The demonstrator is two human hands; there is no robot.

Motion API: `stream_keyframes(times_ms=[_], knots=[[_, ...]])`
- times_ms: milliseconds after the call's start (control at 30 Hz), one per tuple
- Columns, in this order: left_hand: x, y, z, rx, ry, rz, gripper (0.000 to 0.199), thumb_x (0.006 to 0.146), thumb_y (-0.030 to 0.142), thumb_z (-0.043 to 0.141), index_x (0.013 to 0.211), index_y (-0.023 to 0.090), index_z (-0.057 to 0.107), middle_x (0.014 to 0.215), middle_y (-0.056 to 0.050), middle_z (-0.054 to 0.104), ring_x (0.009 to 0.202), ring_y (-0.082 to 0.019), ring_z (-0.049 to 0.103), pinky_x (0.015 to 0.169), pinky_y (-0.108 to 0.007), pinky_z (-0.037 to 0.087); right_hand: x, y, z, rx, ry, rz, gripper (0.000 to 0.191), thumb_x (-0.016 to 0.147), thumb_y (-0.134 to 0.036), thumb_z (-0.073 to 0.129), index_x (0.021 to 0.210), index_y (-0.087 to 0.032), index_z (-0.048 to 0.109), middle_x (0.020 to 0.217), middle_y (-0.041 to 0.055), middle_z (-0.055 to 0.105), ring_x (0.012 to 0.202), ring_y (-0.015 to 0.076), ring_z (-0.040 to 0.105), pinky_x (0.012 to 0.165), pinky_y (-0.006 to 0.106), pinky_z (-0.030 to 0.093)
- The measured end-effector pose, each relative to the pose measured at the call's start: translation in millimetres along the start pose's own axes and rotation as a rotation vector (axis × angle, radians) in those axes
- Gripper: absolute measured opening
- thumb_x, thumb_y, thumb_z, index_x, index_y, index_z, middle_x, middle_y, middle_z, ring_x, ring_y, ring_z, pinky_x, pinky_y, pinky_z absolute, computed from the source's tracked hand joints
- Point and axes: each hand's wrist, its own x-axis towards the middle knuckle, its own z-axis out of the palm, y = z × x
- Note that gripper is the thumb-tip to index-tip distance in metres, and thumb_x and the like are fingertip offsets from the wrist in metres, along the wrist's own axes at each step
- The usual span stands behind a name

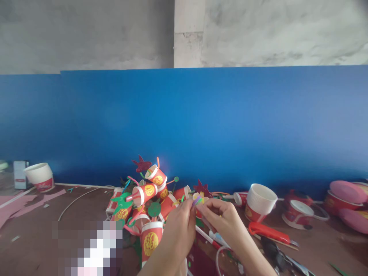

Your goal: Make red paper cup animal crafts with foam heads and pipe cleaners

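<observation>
My left hand (179,224) and my right hand (222,216) meet in the middle of the view, thumbs and fingers closed. Between their fingertips is a small strip-like piece (197,200), purple with some green; its exact kind is too small to make out. Just left of my hands lies a heap of red and white paper cups (151,239) with yellow emblems, bent coloured straws and green cut-outs. Dark red leaf-like cut-outs (142,164) stick up from the heap. My left forearm hides part of the nearest cups.
To the right stand a stack of white-rimmed paper cups (261,199), a red-handled tool (270,232) with a metal tip, and black-handled scissors (273,253). Pink sheets (14,209) and another cup stack (40,177) lie left. A blue panel (184,126) closes off the back.
</observation>
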Motion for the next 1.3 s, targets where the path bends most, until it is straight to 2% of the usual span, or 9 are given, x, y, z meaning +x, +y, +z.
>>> stream_keyframes(times_ms=[100,267,567,867,1033,1200,1300], knots=[[1.2,0.3,-1.5,-0.013,0.003,0.012,0.034,0.095,0.035,0.028,0.093,0.019,0.058,0.083,-0.01,0.067,0.072,-0.022,0.061,0.06,-0.028,0.038,0.2,0.4,-0.4,-0.011,-0.011,-0.025,0.041,0.077,-0.054,0.06,0.061,-0.017,0.057,0.045,-0.0052,0.043,0.039,0.0078,0.036,0.041,0.022,0.028],[0.6,0.8,-1.0,-0.039,0.003,0.017,0.033,0.094,0.032,0.031,0.101,0.019,0.06,0.085,-0.01,0.069,0.071,-0.022,0.062,0.06,-0.029,0.039,2.5,4.9,1.2,-0.035,0.045,-0.016,0.041,0.079,-0.056,0.058,0.065,-0.018,0.058,0.045,-0.0058,0.042,0.041,0.0089,0.036,0.042,0.023,0.027],[-0.8,3.0,-1.8,-0.006,0.012,0.037,0.032,0.095,0.031,0.028,0.092,0.019,0.058,0.076,-0.008,0.066,0.065,-0.021,0.06,0.058,-0.028,0.037,2.6,2.8,1.8,-0.07,0.061,-0.009,0.037,0.08,-0.051,0.059,0.064,-0.017,0.058,0.046,-0.005,0.043,0.043,0.0093,0.037,0.043,0.023,0.028],[1.0,-6.5,5.4,0.006,0.016,0.01,0.03,0.094,0.034,0.029,0.082,0.022,0.053,0.066,-0.004,0.061,0.06,-0.02,0.057,0.055,-0.028,0.032,-4.1,-11.2,3.1,0.163,-0.048,-0.015,0.042,0.078,-0.056,0.06,0.063,-0.017,0.055,0.046,-0.0061,0.043,0.04,0.0068,0.035,0.042,0.022,0.027],[2.5,-5.1,0.4,0.045,0.038,0.026,0.032,0.094,0.033,0.026,0.075,0.022,0.048,0.068,-0.005,0.061,0.065,-0.021,0.057,0.057,-0.028,0.033,-8.1,-16.5,1.9,0.203,-0.084,-0.012,0.039,0.08,-0.053,0.059,0.066,-0.017,0.054,0.044,-0.0072,0.039,0.042,0.0072,0.033,0.043,0.022,0.025],[-0.1,4.4,-3.3,-0.016,-0.019,-0.014,0.03,0.095,0.03,0.028,0.078,0.021,0.052,0.069,-0.005,0.062,0.063,-0.02,0.058,0.057,-0.028,0.034,-3.7,-7.0,2.5,0.151,-0.084,-0.048,0.037,0.084,-0.051,0.056,0.071,-0.016,0.056,0.049,-0.0061,0.043,0.044,0.0072,0.035,0.043,0.021,0.027],[-2.3,9.0,-4.1,-0.032,-0.006,0.007,0.029,0.095,0.028,0.029,0.084,0.02,0.054,0.07,-0.005,0.063,0.063,-0.02,0.058,0.057,-0.028,0.035,0.3,1.4,2.5,0.111,-0.062,-0.067,0.036,0.086,-0.049,0.055,0.072,-0.016,0.056,0.05,-0.0057,0.043,0.045,0.0077,0.038,0.044,0.021,0.029]])
